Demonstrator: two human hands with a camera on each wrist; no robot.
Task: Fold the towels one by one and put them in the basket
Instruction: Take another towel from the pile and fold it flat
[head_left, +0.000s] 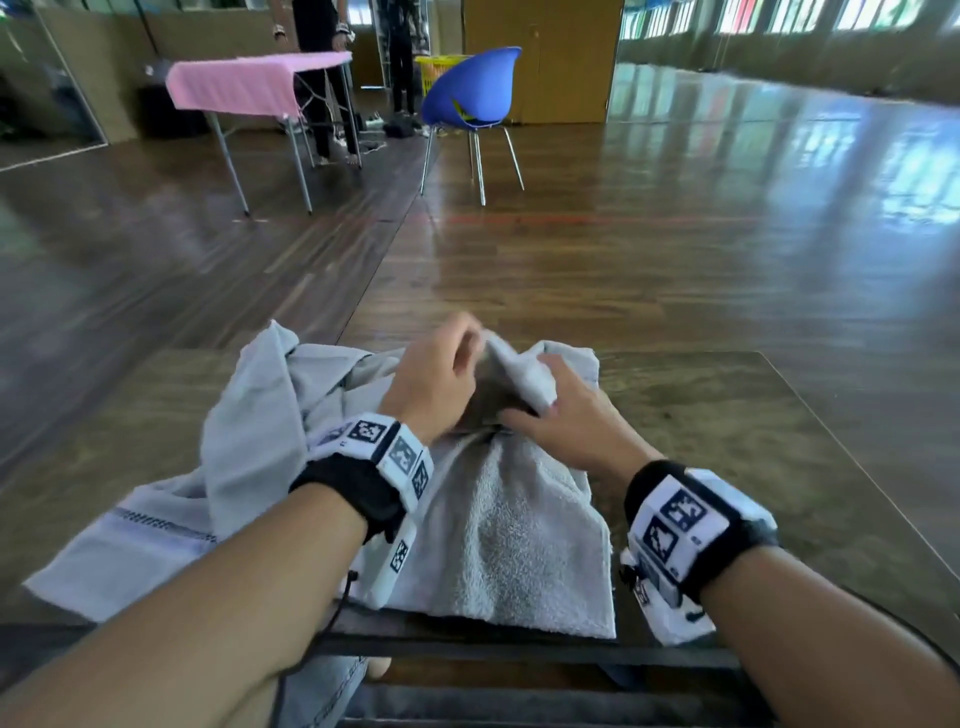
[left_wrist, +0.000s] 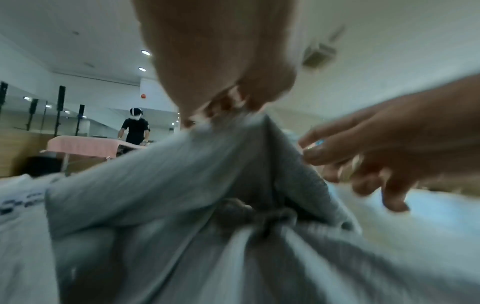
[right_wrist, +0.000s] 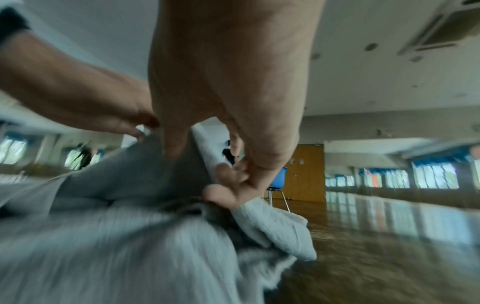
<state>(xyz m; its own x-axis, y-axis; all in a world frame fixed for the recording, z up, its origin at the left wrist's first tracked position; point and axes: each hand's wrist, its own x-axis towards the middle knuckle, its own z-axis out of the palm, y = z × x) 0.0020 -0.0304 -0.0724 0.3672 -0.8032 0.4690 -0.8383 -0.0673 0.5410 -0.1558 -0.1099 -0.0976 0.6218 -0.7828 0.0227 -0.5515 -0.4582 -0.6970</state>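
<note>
A heap of grey towels lies on the brown table (head_left: 727, 441). A terry grey towel (head_left: 509, 535) lies nearest me, and a smoother one with a striped band (head_left: 156, 525) spreads to the left. My left hand (head_left: 441, 374) pinches a raised fold of the terry towel (left_wrist: 233, 148) at its peak, fingers bunched (left_wrist: 221, 82). My right hand (head_left: 566, 421) holds the same fold just to the right, thumb on one side and fingers curled under the edge (right_wrist: 228, 185). Both hands are above the middle of the heap, close together. The wrist views are blurred.
The table's far edge is just past the towels, with wooden floor beyond. Far back stand a blue chair (head_left: 472, 88), a yellow basket (head_left: 441, 65) behind it, a pink-covered folding table (head_left: 249, 83) and people beside it.
</note>
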